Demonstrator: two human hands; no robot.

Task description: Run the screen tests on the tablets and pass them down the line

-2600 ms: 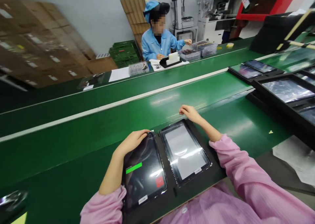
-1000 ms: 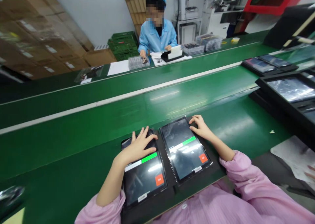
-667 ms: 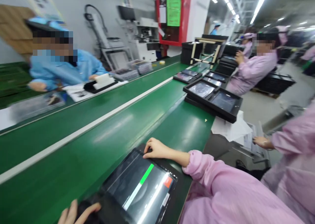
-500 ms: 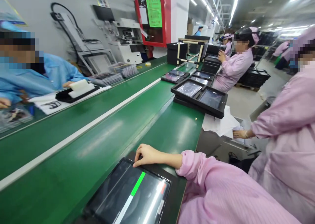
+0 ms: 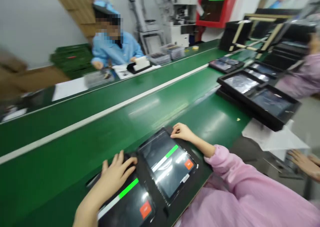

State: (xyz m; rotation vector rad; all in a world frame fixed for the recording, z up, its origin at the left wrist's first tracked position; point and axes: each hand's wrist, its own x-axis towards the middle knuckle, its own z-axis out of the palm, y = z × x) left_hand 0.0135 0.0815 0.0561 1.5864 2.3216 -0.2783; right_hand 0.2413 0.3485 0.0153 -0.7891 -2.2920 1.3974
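Note:
Two tablets lie side by side in a black tray (image 5: 150, 173) on the green belt in front of me. My left hand (image 5: 115, 175) rests flat, fingers spread, on the top of the left tablet (image 5: 130, 203), whose screen shows a green bar and a red square. My right hand (image 5: 181, 132) lies with curled fingers on the upper right corner of the right tablet (image 5: 167, 162), which shows the same green bar and red square. Pink sleeves cover both my arms.
Black trays with wrapped tablets (image 5: 257, 94) stand on the belt to the right. White paper (image 5: 272, 137) lies by them. A co-worker's hand (image 5: 302, 160) reaches in at the right edge. Across the belt a person in blue (image 5: 112, 50) sits among stacked trays (image 5: 165, 55).
The view swung right toward the pink-clad co-workers and has come back to the two tablets. Both hands have stayed on the tops of the tablets.

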